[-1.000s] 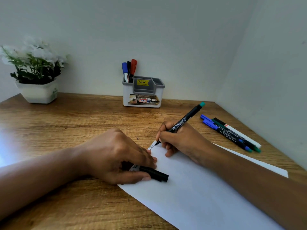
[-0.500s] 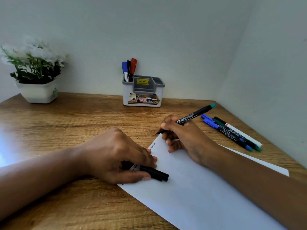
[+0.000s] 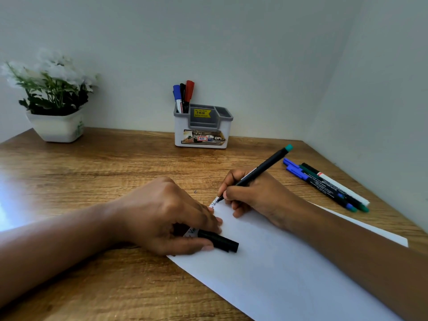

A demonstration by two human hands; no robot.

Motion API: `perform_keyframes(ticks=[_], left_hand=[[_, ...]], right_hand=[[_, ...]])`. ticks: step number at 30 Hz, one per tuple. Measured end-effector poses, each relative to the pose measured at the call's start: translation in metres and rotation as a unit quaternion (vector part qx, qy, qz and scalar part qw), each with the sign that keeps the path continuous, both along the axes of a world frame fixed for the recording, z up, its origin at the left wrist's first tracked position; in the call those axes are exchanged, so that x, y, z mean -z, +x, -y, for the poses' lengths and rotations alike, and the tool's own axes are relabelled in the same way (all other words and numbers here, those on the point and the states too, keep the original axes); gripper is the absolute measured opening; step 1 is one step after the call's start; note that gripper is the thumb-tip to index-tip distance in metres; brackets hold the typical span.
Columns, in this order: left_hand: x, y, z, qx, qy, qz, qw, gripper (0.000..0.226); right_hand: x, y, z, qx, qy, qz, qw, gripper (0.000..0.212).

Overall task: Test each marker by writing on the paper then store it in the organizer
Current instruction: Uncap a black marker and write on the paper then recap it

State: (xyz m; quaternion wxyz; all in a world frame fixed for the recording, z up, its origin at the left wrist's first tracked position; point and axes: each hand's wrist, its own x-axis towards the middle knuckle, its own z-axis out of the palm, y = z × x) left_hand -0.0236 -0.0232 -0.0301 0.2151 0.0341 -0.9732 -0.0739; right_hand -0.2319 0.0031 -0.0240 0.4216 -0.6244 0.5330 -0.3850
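Black marker (image 3: 259, 173) pinched in the right hand (image 3: 254, 195), tip at the paper's (image 3: 278, 262) far corner; left hand (image 3: 166, 216) grips its cap (image 3: 220, 242), pressing the paper's left edge.

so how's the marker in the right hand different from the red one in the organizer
The held marker is black with a teal end, the red marker red-capped. The held marker is uncapped and tilted, tip on the paper; the red marker stands capped in the organizer.

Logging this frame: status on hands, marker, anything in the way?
Right hand grips marker, tip at paper corner. Left hand holds cap, resting on paper. Path to organizer open.
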Motion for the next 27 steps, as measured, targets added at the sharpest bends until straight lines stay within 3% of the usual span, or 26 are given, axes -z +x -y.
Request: perform_keyframes(ticks=[22,27], left_hand=[[0.0005,0.0005,-0.0002,0.001,-0.008,0.001,1.0,0.024],[0.0008,0.0004,0.0,0.002,-0.002,0.001,1.0,0.023]], right_hand=[[-0.0004,0.0016,0.001,0.019,0.009,-0.026,0.999,0.006],[-0.0025,0.0023,0.0005,0.031,0.022,0.015,0.999,0.008]])
